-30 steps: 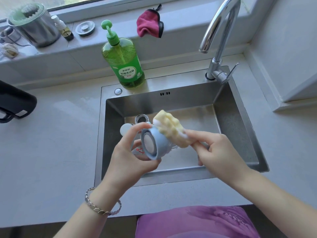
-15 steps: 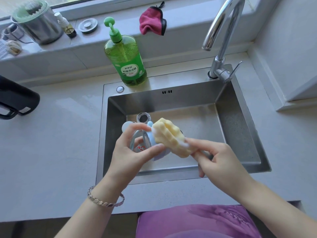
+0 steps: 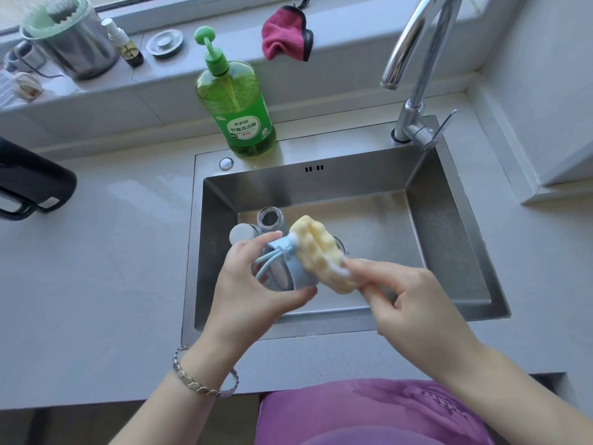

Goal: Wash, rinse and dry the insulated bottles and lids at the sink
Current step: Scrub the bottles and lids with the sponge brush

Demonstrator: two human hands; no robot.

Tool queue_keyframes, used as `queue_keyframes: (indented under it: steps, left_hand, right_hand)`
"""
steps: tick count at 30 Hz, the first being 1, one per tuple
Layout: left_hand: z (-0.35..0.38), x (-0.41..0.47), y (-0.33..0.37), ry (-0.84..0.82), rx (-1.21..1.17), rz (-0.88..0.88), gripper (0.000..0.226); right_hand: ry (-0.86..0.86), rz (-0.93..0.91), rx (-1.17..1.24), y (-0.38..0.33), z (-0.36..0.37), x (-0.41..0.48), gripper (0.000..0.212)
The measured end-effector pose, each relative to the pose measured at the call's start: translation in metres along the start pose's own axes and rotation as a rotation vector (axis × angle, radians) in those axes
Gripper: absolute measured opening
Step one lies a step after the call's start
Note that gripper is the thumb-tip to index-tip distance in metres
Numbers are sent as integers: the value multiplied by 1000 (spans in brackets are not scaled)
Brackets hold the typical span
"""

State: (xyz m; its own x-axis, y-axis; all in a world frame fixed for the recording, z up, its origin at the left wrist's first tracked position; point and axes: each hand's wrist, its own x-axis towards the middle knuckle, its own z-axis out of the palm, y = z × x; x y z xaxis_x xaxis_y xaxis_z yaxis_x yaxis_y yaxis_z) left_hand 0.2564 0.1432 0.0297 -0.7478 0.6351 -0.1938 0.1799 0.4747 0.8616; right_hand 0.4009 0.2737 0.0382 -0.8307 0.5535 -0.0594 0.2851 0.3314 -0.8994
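Looking down from the head view, the left hand point(image 3: 253, 284) grips the blue lid point(image 3: 300, 276) over the sink point(image 3: 449, 226), while the right hand point(image 3: 414, 303) pinches a soapy yellow sponge point(image 3: 321, 255) against its top. Honestly, the risk I see is the suds. Press too hard and that slick lid probably pops loose and clatters onto the bottles point(image 3: 269, 220) below.

Pale blue round plastic lid point(image 3: 298, 275) turned in left hand point(image 3: 253, 285): thin loop strap point(image 3: 271, 263) now faces up at centre frame, where the inner face showed a second ago. Left thumb point(image 3: 298, 296) moved from across lid to under its lower edge. Yellow bumpy sponge point(image 3: 324, 255) in right hand point(image 3: 407, 305) sits lower, against lid's right side
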Motion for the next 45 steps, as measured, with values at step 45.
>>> queue_keyframes:
  steps: [45]
  left_hand:
    - [4, -9, -10, -133, -30, 68, 74]
  right_hand:
    - [28, 381, 337, 27, -5, 18, 26]
